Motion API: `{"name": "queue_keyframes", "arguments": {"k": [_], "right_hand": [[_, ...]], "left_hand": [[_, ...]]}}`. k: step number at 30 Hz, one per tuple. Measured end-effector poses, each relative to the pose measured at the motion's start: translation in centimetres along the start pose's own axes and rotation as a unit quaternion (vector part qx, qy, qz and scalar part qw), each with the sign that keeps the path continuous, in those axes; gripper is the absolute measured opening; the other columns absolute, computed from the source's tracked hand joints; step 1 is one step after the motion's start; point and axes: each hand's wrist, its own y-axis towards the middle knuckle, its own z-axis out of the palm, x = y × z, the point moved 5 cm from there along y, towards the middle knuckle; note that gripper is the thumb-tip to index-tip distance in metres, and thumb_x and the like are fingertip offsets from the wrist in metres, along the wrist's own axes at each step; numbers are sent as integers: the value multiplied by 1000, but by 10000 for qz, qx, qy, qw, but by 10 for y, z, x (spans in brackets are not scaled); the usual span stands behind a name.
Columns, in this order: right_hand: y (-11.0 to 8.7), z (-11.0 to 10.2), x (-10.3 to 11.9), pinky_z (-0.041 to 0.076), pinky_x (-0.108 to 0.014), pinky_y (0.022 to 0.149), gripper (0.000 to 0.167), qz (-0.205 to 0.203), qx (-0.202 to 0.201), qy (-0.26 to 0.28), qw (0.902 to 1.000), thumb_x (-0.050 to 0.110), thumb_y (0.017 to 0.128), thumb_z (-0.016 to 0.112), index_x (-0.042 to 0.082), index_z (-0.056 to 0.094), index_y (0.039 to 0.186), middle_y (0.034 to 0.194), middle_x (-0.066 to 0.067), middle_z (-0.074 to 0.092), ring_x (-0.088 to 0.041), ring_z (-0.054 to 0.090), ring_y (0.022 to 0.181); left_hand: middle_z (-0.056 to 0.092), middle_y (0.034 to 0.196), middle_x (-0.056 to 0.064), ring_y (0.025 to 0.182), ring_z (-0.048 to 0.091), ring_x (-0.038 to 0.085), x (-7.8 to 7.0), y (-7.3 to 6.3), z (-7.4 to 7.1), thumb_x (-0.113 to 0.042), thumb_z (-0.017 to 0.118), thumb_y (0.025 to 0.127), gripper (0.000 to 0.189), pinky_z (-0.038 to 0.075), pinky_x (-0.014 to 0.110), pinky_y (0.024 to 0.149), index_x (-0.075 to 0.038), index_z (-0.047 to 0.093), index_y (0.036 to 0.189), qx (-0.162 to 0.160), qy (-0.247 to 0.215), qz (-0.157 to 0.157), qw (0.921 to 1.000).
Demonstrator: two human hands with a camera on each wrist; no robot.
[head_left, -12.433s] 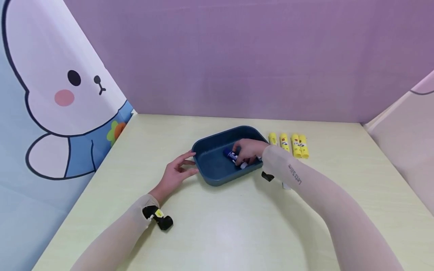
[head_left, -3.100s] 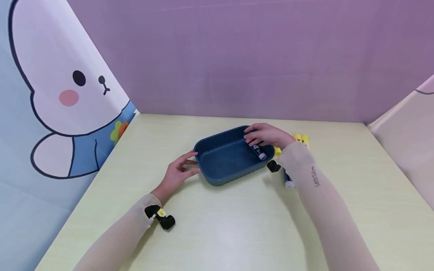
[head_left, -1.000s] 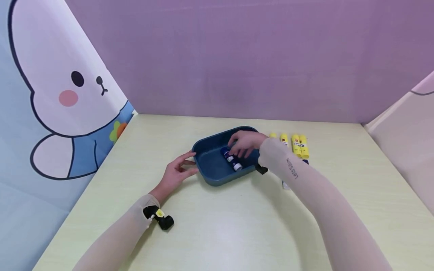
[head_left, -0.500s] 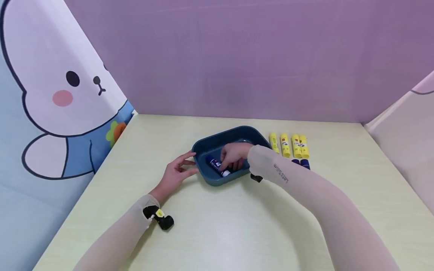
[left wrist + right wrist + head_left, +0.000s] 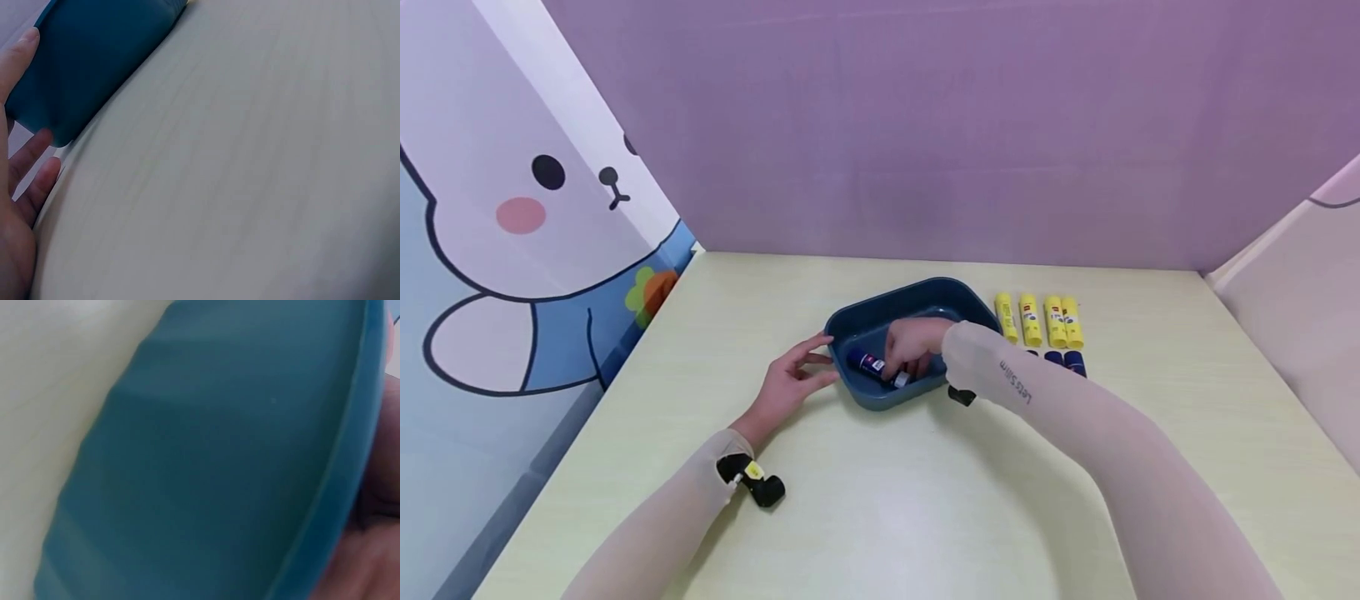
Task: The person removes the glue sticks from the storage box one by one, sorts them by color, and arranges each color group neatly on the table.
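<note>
A dark blue-green rectangular tray (image 5: 940, 287) stands on the table in the head view. My left hand (image 5: 786, 385) touches its left end, fingers spread and relaxed; the left wrist view shows fingertips on the tray's outer wall (image 5: 103, 59). Inside the tray lies a dark blue glue stick (image 5: 871, 364) with a white end. My right hand (image 5: 913, 343) reaches into the tray, thumb and forefinger pinching that stick near its white end. In the right wrist view, the tray wall (image 5: 187, 456) hides most of my right hand (image 5: 381, 506).
Right of the tray, several yellow glue sticks (image 5: 1031, 322) lie in a row. In front of them are several dark blue glue sticks (image 5: 1074, 363), mostly hidden under the right sleeve (image 5: 1060, 408). A purple backdrop (image 5: 925, 150) rises behind the table.
My right hand has moved left and toward the tray's front with the blue glue stick, from the tray's right end three seconds ago. My left hand has stayed at the tray's left end.
</note>
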Motion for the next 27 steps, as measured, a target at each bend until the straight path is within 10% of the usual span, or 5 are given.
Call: {"name": "queue_keyframes", "arguments": {"k": [15,27], "right_hand": [[-14,-16,-7,57,-30,73,16,16,156,97,9998,14,95,69,2,70,106,100,-7,66,-15,63,80],[-20,-27,-23,58,-33,75,32,-92,-351,1155,9926,8,94,70,-5,63,122,105,-15,66,-18,66,81]], "left_hand": [[50,146,14,108,64,30,0,1,0,3,74,86,54,50,22,72,-1,56,138,-3,-83,15,10000],[51,146,14,108,64,28,1,-1,0,0,76,86,53,49,23,72,-3,58,137,-33,-38,-2,10000]]}}
